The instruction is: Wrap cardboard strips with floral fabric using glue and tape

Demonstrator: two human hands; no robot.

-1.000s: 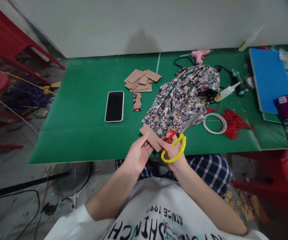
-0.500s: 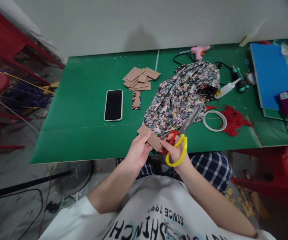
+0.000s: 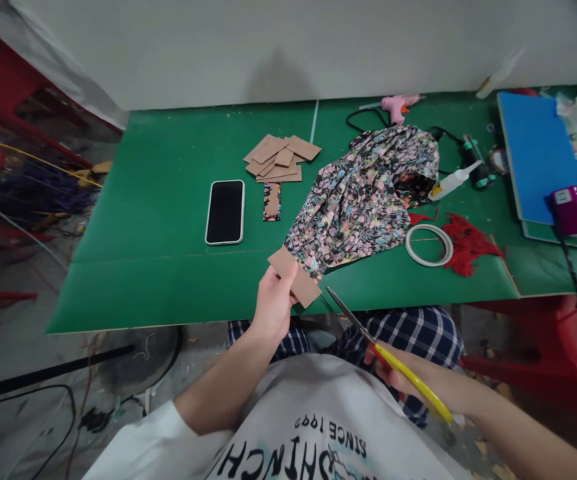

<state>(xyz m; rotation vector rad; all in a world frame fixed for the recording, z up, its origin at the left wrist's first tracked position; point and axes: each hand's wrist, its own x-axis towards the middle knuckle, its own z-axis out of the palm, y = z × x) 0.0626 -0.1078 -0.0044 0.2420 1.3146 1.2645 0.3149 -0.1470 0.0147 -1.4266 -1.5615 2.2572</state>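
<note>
My left hand (image 3: 274,299) is closed on a small rectangle of cardboard (image 3: 306,288), thumb on top, at the table's front edge. The near end of a flowered fabric (image 3: 363,200) lies against or just under this piece; I cannot tell if they are joined. Lower right, my right hand (image 3: 391,370) is closed round the scissors (image 3: 398,370), which have red and yellow handles. Their blades point up and left, the tips a little apart from the cardboard's right corner. Part of the right fingers is hidden behind the handles.
Several cardboard pieces (image 3: 279,157) lie stacked beyond a fabric-edged strip (image 3: 271,202). A phone (image 3: 225,212) is left of them. Rightward are a tape roll (image 3: 429,245), red scraps (image 3: 468,243), a white glue bottle (image 3: 455,180), a pink glue gun (image 3: 395,108) and a blue board (image 3: 541,153).
My right hand has left the cardboard and moved down and right with the scissors, whose blades now point left. My left hand still holds the cardboard, shifted slightly left.
</note>
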